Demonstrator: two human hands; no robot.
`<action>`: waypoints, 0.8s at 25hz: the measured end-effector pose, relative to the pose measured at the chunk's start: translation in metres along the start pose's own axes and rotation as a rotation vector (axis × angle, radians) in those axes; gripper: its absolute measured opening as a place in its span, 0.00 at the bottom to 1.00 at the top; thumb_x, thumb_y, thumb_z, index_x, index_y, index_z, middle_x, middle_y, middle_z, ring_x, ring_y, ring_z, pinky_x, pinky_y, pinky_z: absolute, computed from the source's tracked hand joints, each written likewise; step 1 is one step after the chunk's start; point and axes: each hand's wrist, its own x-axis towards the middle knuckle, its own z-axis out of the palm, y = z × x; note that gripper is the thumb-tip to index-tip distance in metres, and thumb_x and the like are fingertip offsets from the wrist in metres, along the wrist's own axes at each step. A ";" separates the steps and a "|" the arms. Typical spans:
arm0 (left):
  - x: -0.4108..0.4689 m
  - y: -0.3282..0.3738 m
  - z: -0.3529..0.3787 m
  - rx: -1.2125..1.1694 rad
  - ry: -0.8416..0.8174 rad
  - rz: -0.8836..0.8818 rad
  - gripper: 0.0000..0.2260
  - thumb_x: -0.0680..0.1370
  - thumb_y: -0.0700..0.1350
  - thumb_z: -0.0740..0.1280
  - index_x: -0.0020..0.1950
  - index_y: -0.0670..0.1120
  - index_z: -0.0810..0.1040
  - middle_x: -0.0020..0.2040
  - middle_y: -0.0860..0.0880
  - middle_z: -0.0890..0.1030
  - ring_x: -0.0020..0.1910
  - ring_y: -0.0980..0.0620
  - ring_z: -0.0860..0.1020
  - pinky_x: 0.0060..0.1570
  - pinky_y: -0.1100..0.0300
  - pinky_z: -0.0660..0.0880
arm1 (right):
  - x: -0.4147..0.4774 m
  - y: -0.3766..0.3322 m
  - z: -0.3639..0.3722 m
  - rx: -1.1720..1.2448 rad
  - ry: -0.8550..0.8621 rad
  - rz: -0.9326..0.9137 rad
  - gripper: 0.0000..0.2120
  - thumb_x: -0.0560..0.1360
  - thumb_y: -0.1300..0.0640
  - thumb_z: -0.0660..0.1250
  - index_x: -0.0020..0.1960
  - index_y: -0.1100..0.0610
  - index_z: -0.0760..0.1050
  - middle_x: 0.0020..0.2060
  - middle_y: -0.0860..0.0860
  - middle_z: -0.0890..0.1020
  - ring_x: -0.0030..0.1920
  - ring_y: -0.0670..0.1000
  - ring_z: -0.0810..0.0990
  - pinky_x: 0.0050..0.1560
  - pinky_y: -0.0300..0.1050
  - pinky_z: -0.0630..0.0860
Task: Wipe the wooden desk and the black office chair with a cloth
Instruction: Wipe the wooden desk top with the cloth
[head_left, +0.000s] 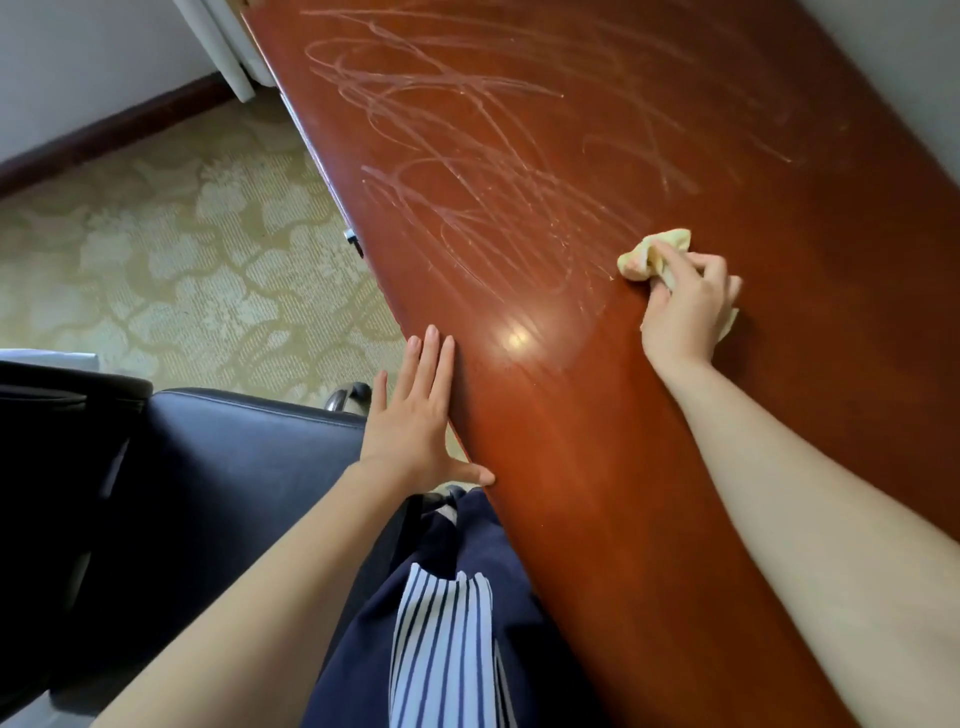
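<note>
Right hand grips cloth; left hand presses desk edge.

I see my right hand holding a bunched yellow cloth on the wooden desk, near pale swirly marks, while my flat left hand rests at the desk's edge above the black chair.

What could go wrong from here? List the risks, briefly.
The cloth is bunched small in the right hand, so passes may miss strips of the streaks across the desk. The left hand, flat at the desk's edge, may leave prints on the glossy wood.
</note>
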 end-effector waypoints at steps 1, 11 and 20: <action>0.000 0.000 0.000 -0.001 0.010 -0.001 0.65 0.58 0.74 0.68 0.68 0.49 0.21 0.69 0.52 0.22 0.72 0.50 0.28 0.73 0.45 0.39 | 0.004 -0.006 0.005 0.020 0.046 0.050 0.18 0.78 0.62 0.62 0.64 0.46 0.75 0.57 0.52 0.75 0.56 0.57 0.69 0.54 0.47 0.66; 0.001 -0.002 0.000 0.009 0.012 -0.006 0.65 0.56 0.75 0.67 0.70 0.50 0.24 0.70 0.53 0.24 0.71 0.52 0.27 0.73 0.46 0.42 | -0.082 -0.043 0.022 0.120 -0.128 -0.317 0.19 0.73 0.65 0.65 0.60 0.48 0.79 0.49 0.53 0.80 0.46 0.59 0.72 0.48 0.47 0.61; 0.003 -0.001 0.000 -0.001 0.005 0.002 0.65 0.57 0.76 0.67 0.70 0.48 0.24 0.70 0.52 0.24 0.73 0.51 0.29 0.73 0.44 0.43 | -0.149 -0.034 0.003 0.171 -0.359 -0.483 0.23 0.71 0.67 0.69 0.62 0.49 0.78 0.51 0.52 0.80 0.47 0.56 0.72 0.50 0.44 0.66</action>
